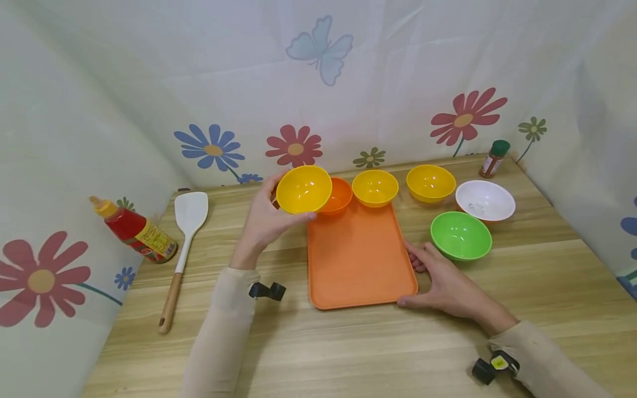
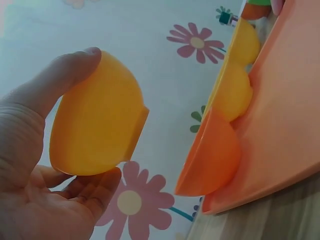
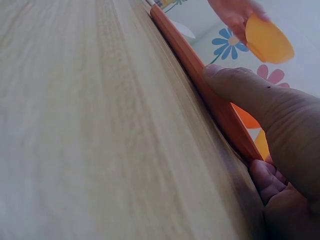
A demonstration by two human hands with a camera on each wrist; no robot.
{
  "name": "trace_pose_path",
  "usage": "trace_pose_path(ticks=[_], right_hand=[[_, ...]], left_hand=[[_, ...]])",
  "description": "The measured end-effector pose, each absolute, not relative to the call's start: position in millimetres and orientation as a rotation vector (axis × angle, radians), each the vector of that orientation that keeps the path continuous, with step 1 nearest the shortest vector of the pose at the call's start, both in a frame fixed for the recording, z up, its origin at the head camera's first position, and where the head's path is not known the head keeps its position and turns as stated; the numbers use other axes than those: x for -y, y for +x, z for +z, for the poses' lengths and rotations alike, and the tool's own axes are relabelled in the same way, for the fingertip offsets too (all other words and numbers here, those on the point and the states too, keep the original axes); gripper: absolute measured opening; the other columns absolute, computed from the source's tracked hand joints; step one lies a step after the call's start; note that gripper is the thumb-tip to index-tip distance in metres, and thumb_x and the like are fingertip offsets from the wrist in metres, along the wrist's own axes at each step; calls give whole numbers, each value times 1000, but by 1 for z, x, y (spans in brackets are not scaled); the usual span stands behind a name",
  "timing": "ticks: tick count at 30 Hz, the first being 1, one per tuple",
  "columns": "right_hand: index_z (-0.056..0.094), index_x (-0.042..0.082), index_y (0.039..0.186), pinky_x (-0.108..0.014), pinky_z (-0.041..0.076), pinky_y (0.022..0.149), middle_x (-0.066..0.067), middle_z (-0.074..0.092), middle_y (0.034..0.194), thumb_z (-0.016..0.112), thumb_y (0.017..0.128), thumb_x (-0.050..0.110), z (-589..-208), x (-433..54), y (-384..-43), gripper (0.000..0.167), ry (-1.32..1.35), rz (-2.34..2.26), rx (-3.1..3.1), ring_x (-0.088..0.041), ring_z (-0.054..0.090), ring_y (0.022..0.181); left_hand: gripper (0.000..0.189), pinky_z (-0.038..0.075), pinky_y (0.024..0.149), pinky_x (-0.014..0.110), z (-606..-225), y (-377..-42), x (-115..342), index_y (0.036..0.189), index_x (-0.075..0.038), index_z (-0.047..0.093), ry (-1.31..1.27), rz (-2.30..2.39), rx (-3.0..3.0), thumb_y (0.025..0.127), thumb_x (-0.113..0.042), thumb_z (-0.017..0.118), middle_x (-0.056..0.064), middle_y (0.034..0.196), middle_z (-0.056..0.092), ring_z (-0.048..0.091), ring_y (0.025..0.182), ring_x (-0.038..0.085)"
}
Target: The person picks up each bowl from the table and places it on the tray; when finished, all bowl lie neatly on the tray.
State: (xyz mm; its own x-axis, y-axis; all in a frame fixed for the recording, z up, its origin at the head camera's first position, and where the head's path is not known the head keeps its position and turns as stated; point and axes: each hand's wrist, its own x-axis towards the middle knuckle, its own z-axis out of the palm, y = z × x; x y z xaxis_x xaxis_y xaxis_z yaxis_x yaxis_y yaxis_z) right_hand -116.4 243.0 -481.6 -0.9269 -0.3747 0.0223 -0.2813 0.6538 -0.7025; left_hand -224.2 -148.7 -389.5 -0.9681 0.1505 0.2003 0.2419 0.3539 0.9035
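Observation:
My left hand point(image 1: 266, 213) holds a yellow bowl point(image 1: 304, 189) up in the air, thumb on one side of the rim and fingers round the other. In the left wrist view that bowl point(image 2: 97, 117) is seen from its side, its foot facing right. An orange bowl point(image 1: 337, 196) and a second yellow bowl point(image 1: 375, 188) sit at the far end of an orange tray point(image 1: 360, 254). My right hand point(image 1: 445, 282) grips the tray's near right corner, thumb along the near edge and curled fingers at the right side. From the right wrist, the thumb lies against the tray's wall point(image 3: 187, 52).
Right of the tray stand another yellow bowl point(image 1: 431, 183), a white bowl point(image 1: 485, 200) and a green bowl point(image 1: 460, 236). A green-capped spice jar point(image 1: 494, 158) is at the back right. On the left lie a white spatula point(image 1: 185, 243) with a wooden handle and a tilted-looking red sauce bottle point(image 1: 136, 232).

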Motion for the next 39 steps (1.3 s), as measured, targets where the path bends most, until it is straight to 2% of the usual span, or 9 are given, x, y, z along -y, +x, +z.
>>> trace_pose_path(ticks=[9, 20, 30, 39], right_hand=[[38, 5, 172, -50, 57, 111, -4, 54, 130, 100, 74, 64, -482, -243, -116, 130, -546, -1135, -2742, -21, 60, 124], [37, 5, 173, -50, 57, 112, -4, 54, 131, 100, 75, 64, -479, -242, -115, 131, -519, -1117, -2734, -22, 59, 125], [38, 3, 172, -48, 57, 110, -4, 54, 130, 100, 74, 64, -481, -242, -117, 131, -555, -1124, -2756, -21, 60, 123], [38, 4, 172, -47, 57, 110, -4, 54, 130, 100, 73, 64, -482, -242, -116, 131, -553, -1134, -2751, -20, 60, 123]], left_hand=[[107, 59, 113, 52, -398, -213, 141, 164, -21, 48, -415, -1658, 2613, 76, -39, 104, -1, 158, 56, 56, 140, 25], [103, 58, 114, 52, -421, -206, 132, 159, -19, 52, -479, -1632, 2728, 74, -37, 106, -3, 147, 62, 61, 132, 24], [104, 58, 115, 52, -436, -205, 131, 159, -20, 52, -454, -1603, 2792, 73, -42, 106, -2, 149, 61, 61, 134, 26], [104, 56, 117, 49, -448, -207, 134, 158, -20, 52, -453, -1557, 2844, 72, -45, 106, -4, 149, 62, 62, 134, 23]])
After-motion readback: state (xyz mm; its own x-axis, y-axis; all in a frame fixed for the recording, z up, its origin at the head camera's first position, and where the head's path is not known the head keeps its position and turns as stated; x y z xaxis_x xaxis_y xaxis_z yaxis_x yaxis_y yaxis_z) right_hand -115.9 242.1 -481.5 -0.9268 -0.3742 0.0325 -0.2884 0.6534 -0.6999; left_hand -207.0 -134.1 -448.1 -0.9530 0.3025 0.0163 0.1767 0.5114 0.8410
